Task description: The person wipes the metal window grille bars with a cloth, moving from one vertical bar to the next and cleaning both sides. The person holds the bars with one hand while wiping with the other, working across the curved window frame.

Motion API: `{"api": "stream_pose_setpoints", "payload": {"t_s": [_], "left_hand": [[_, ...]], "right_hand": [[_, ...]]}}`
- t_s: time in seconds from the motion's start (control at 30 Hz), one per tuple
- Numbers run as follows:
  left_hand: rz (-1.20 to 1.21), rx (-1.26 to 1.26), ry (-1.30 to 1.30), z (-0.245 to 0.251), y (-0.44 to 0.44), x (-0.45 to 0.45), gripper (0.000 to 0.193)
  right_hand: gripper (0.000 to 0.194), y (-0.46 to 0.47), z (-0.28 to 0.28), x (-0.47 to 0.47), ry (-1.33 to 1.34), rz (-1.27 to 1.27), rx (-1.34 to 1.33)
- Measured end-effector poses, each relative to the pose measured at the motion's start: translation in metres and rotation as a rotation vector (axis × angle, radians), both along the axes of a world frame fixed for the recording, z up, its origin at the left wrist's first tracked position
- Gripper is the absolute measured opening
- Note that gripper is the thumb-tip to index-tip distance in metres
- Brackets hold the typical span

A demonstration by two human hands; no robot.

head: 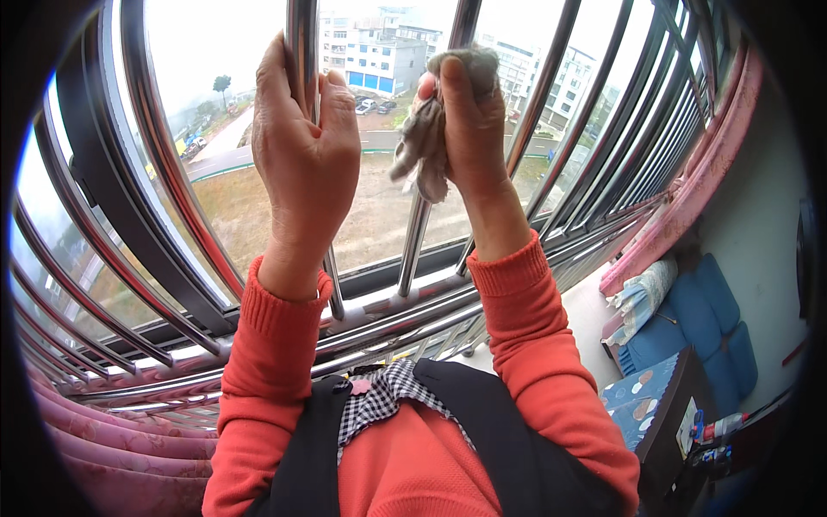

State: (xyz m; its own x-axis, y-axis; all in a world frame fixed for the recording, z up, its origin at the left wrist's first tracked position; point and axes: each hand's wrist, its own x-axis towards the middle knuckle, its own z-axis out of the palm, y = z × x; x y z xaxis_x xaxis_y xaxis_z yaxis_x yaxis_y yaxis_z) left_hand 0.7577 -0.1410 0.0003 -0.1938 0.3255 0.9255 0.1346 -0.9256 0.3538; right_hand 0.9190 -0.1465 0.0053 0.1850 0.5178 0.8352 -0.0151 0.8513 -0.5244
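Note:
Upright shiny metal bars stand before me across a window. My left hand (307, 136) is at one metal bar (302, 45), its thumb and fingers on either side of it; the palm side is hidden. My right hand (475, 123) is closed on a crumpled grey cloth (423, 145). Part of the cloth bunches above the thumb, and its loose end hangs down to the left. Behind the cloth runs another metal bar (413, 249), which is partly covered by the hand and cloth.
A metal rail (381, 307) crosses below the bars. Pink curtains hang at the lower left (129, 446) and right (685, 220). On the right are a blue sofa (701, 304) and a table with a patterned cover (639, 400). A plastic bottle (727, 426) lies near it.

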Motion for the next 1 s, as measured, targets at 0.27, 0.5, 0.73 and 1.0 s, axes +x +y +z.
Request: {"api": "stream_pose_setpoints", "payload": {"t_s": [0.27, 0.5, 0.73, 1.0], "left_hand": [[0.074, 0.045, -0.037, -0.001, 0.002, 0.002, 0.047], [0.260, 0.114, -0.013, -0.005, 0.009, 0.005, 0.037], [0.217, 0.029, 0.025, -0.001, 0.007, 0.002, 0.035], [0.694, 0.329, 0.040, 0.006, -0.003, 0.015, 0.046]], "right_hand": [[0.085, -0.007, -0.019, -0.016, -0.364, -0.798, 0.335], [0.082, -0.017, -0.108, -0.019, -0.233, -0.577, 0.116], [0.083, -0.024, -0.160, -0.005, 0.236, 0.283, -0.322], [0.090, -0.036, -0.202, -0.007, -0.388, -0.487, -0.174]]}}
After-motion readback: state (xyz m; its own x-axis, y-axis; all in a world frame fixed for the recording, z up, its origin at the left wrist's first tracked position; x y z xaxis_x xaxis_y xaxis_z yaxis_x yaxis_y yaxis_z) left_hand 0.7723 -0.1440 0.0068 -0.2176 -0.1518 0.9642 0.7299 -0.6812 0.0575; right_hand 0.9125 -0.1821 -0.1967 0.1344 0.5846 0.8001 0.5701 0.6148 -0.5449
